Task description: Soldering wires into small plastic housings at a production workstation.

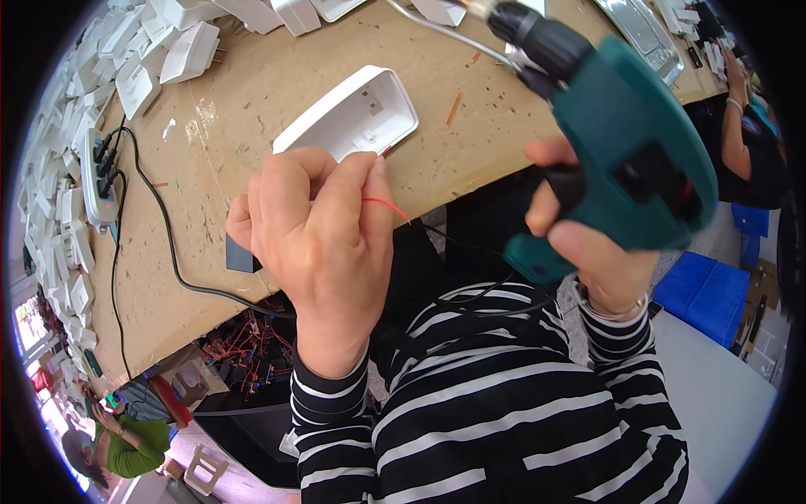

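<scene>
My left hand (315,223) is pinched closed at the near side of a white plastic housing (395,97) that lies hollow side up on the table. A thin red wire (384,202) comes out from between its thumb and forefinger; whatever else lies in the pinch is hidden. My right hand (588,239) is wrapped round the handle of a teal soldering gun (634,139). Its black nose and bent metal tube point toward the far side, up and away from the housing. The tool looks slightly blurred, and its tip reaches the upper edge of the view.
White housings (189,52) crowd the table's left and far sides. Black cords run from a white power strip (97,189). A shiny metal tray (642,38) stands far right. Red-wired parts (252,349) lie below the table edge. Other people are at both sides.
</scene>
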`<action>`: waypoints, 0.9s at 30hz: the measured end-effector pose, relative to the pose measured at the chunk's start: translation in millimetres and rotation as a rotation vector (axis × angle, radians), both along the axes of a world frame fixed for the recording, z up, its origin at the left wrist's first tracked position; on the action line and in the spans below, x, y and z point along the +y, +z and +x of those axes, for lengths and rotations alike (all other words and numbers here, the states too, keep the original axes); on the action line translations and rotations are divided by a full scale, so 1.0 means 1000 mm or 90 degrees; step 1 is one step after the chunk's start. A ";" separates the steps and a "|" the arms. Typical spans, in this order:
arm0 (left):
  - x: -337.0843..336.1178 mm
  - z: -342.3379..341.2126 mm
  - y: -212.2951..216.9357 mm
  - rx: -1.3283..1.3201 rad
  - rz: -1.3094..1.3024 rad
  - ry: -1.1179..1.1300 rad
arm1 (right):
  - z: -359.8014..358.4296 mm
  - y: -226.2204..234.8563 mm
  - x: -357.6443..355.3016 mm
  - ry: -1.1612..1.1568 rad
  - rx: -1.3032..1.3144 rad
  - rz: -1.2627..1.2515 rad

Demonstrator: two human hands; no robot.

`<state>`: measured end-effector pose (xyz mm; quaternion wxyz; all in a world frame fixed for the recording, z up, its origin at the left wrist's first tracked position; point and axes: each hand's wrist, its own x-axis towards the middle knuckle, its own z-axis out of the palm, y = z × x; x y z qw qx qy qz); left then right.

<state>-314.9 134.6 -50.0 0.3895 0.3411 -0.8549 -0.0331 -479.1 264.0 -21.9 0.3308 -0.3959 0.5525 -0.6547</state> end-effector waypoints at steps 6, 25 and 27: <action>0.012 -0.003 -0.003 0.027 0.091 0.007 | -0.008 0.000 0.053 -0.004 -0.053 0.106; 0.002 -0.014 -0.001 -0.054 0.030 0.133 | -0.017 -0.018 0.063 0.135 0.022 0.063; 0.004 -0.019 0.000 -0.073 -0.007 0.164 | -0.014 -0.020 0.064 0.115 0.000 0.084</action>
